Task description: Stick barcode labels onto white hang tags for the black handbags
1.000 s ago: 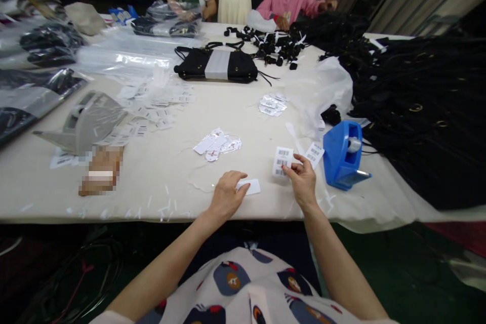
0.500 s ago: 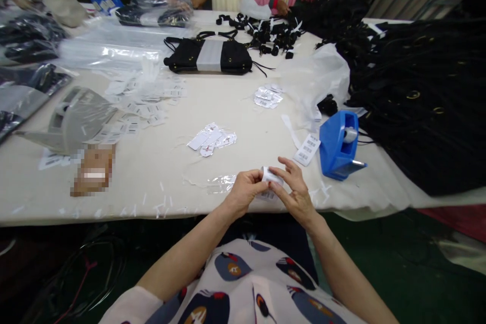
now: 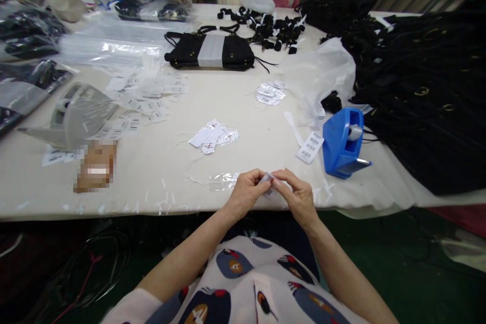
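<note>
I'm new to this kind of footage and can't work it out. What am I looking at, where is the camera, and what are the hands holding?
No machine here: a person wears a camera on the head, looking down at their own hands. The left hand and right hand meet at the table's near edge, pinching one small white tag between their fingers. On the pale cloth lie a blue tape dispenser, barcode labels, bagged tags, a black bag and piled black goods. Other people stand at the far side.
</note>
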`<state>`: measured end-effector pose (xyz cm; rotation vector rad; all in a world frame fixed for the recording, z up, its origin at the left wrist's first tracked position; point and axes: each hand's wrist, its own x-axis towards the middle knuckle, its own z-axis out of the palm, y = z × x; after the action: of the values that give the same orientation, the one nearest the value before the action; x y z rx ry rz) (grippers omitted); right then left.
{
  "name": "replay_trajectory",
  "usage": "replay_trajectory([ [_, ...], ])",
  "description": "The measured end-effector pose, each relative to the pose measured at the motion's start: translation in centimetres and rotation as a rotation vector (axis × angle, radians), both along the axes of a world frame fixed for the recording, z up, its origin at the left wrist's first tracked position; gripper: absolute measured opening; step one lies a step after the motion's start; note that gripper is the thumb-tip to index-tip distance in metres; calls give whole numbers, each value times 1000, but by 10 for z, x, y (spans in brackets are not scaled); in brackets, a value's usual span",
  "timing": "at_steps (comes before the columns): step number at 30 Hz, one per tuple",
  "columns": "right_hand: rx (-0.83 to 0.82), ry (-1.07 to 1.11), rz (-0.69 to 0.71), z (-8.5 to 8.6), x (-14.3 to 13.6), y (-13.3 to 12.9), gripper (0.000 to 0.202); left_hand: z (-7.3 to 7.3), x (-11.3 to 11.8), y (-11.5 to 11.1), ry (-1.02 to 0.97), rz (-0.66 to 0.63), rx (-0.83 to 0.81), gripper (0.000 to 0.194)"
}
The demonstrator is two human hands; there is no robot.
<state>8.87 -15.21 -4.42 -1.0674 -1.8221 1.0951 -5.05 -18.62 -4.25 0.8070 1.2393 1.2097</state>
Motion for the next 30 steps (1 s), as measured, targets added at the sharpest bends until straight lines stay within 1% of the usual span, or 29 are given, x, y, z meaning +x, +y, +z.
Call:
replay_trajectory([
  [4, -156, 85, -15, -3, -2, -1, 15, -2, -1, -1, 68, -11, 10, 14],
  [7, -294, 184, -59, -8, -5, -2, 17, -3, -2, -2, 89, -34, 13, 13],
  [9, -384, 247, -128, -12, -8, -1, 20, -4, -1, -2, 86, -46, 7, 11],
  [10, -388, 267, -191, -14, -8, 0, 22, -4, 0, -2, 76, -48, -2, 11],
  [11, -346, 275, -270, -16, -8, 1, 23, -4, 1, -2, 60, -45, -14, 10],
  [12, -249, 271, -356, -16, -6, 4, 24, -5, 2, 0, 41, -37, -26, 10],
  [13, -101, 251, -431, -16, -4, 7, 25, -6, 4, 3, 18, -23, -35, 11],
  [14, 78, 213, -477, -15, 0, 11, 25, -8, 6, 7, -7, -7, -38, 11],
  [15, 269, 159, -487, -13, 5, 16, 27, -10, 8, 13, -32, 7, -33, 12],
  [17, 607, 21, -427, -6, 15, 25, 34, -16, 13, 28, -66, -5, -9, 13],
  [18, 732, -50, -388, -1, 21, 28, 36, -19, 15, 36, -54, -30, 4, 14],
  [19, 820, -114, -358, 4, 26, 31, 37, -22, 16, 43, -2, -55, 13, 16],
  [21, 898, -215, -328, 13, 35, 33, 36, -25, 17, 54, 223, -58, 46, 27],
  [23, 909, -286, -318, 20, 41, 31, 34, -22, 14, 56, 498, 10, 126, 37],
  [24, 918, -303, -311, 22, 43, 30, 35, -19, 11, 54, 589, 44, 170, 36],
  [25, 936, -306, -298, 23, 45, 29, 36, -13, 8, 50, 619, 54, 194, 29],
  [26, 959, -302, -282, 23, 46, 27, 36, -6, 4, 44, 581, 33, 186, 20],
  [27, 976, -295, -268, 23, 47, 27, 36, 1, 1, 38, 485, -10, 146, 13],
  [29, 961, -287, -242, 20, 45, 26, 37, 17, -6, 27, 213, -122, 24, 18],
  [30, 924, -283, -224, 18, 43, 27, 38, 24, -9, 22, 86, -173, -28, 21],
])
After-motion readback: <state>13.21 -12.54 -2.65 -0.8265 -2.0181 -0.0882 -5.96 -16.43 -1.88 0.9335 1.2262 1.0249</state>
